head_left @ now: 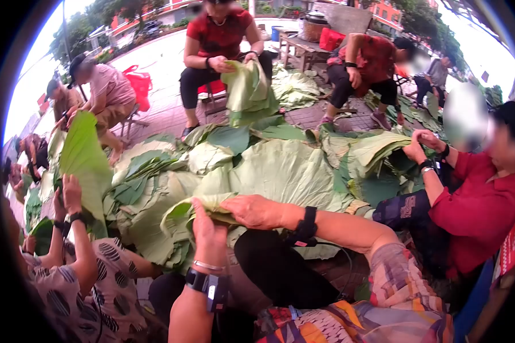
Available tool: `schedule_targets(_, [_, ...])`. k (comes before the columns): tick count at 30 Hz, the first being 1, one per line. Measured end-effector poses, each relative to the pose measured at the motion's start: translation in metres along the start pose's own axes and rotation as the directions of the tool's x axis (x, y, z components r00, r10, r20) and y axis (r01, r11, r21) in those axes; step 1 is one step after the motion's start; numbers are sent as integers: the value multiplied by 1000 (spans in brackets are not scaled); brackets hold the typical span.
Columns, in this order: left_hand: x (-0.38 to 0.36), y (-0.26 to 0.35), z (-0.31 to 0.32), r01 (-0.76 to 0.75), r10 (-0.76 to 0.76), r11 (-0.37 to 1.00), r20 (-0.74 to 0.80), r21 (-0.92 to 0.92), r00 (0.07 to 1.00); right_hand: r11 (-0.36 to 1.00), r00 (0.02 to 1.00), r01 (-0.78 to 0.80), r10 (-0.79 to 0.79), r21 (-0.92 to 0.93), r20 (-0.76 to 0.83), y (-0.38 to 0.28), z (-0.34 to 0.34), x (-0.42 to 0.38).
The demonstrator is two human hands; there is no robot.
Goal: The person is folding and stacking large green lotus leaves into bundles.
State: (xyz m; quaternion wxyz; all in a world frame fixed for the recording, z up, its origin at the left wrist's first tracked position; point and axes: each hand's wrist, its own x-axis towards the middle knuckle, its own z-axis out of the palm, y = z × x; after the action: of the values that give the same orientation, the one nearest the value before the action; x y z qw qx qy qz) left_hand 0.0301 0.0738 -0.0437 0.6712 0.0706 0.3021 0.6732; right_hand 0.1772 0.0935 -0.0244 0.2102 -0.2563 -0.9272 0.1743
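Note:
My left hand (209, 228) grips the near edge of a pale green lotus leaf (180, 210), its thumb and fingers closed on the folded rim. Pinched on the same leaf, to the right, is my right hand (254, 210), knuckles up, with part of the leaf hidden behind the fingers. Just beyond both hands spreads a large lotus leaf (286, 171), pale underside up, on top of the heap. More lotus leaves (154, 214) lie layered to the left of my left hand.
Co-workers sit around the leaf heap. At left, a person's hands (68, 197) raise a green leaf (86, 157); at right, a person in red handles leaves (377, 151). Across the heap, another person holds a leaf bundle (249, 91). A wooden table (303, 44) carries a pot (313, 27).

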Motion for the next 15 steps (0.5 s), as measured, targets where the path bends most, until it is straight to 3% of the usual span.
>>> schedule_targets(5, [-29, 13, 12, 70, -111, 964, 148, 257, 983, 998, 997, 34, -39, -60, -72, -5, 11, 2])
schedule_targets(7, [-6, 9, -10, 78, -78, 970, -7, 230, 997, 999, 998, -8, 5, -54, -55, -11, 11, 2])
schedule_targets(11, [8, 12, -35, 27, -37, 973, 39, 230, 999, 1000, 997, -9, 11, 24, -82, -11, 12, -4])
schedule_targets(13, [8, 15, -30, 64, -46, 977, -91, 202, 995, 985, 970, 130, -102, 117, -223, -4, 12, -10])
schedule_targets(15, [2, 24, -21, 90, -82, 982, -55, 164, 995, 987, 967, 41, 0, 156, -256, 11, 16, -19])
